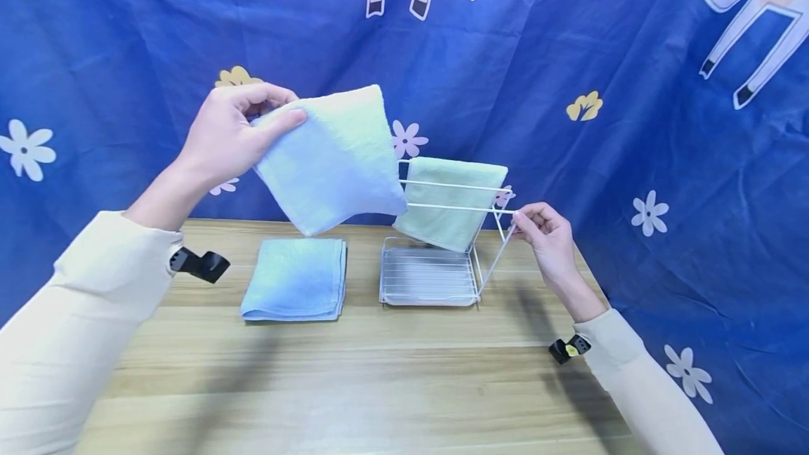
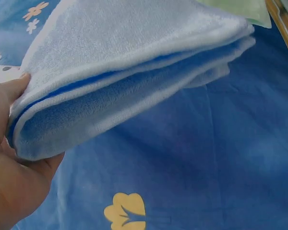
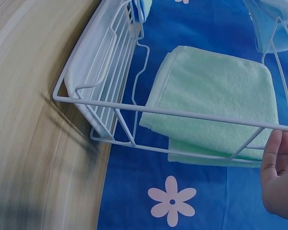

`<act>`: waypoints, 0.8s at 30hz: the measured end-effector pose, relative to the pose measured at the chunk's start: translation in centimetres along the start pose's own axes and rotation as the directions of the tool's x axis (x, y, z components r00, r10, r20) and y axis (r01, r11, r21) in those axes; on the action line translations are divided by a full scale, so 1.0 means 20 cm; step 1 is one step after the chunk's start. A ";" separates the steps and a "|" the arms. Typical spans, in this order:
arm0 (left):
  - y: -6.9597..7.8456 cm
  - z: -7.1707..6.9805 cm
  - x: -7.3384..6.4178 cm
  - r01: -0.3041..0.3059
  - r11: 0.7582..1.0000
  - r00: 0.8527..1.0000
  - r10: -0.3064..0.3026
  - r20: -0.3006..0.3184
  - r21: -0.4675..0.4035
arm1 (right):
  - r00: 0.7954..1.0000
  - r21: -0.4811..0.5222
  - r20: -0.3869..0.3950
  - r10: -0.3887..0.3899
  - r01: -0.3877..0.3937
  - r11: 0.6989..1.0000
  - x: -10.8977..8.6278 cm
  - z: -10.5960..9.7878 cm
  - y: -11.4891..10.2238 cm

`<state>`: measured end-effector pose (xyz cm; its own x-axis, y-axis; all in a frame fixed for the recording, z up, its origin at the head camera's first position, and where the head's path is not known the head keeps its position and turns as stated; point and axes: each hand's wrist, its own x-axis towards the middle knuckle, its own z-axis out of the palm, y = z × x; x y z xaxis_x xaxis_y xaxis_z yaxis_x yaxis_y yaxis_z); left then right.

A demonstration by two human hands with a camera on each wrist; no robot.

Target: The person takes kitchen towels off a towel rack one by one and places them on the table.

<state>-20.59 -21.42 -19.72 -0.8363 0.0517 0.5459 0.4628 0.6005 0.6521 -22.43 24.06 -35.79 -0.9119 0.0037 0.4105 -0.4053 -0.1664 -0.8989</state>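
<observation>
My left hand [image 1: 227, 132] pinches a folded light blue towel [image 1: 335, 160] by one corner, thumb on the near face. The towel hangs in the air over the table, its lower right corner overlapping the rack's left end in the head view. In the left wrist view its folded layers [image 2: 134, 43] fan apart along the edge. With fingertips and thumb, my right hand [image 1: 546, 237] grips the upper right corner of a white wire rack [image 3: 182, 114]. A pale green towel [image 3: 216, 91] hangs folded over the rack's upper bars.
A second folded blue towel [image 1: 293, 279] lies flat on the wooden table [image 1: 404, 385], left of the rack. A white tray [image 1: 430, 272] forms the rack's base. Behind the table hangs a blue patterned cloth [image 1: 493, 90], which also runs along the right side.
</observation>
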 end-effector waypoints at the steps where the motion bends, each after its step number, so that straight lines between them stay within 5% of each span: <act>1: 0.00 -0.01 -0.01 0.003 1.000 1.000 -0.003 0.006 0.006 | 1.000 0.001 0.001 0.000 0.000 1.000 0.00 0.00 0.00; 24: -0.14 -0.06 -0.32 0.028 0.984 0.989 -0.053 0.141 0.174 | 1.000 -0.014 0.000 -0.013 0.013 1.000 0.00 -0.01 0.00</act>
<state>-16.24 -24.34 -24.39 -0.8926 0.1314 0.4312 0.3808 0.7316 0.5654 -22.44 24.24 -35.91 -0.9067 0.0055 0.4218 -0.4176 -0.1527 -0.8957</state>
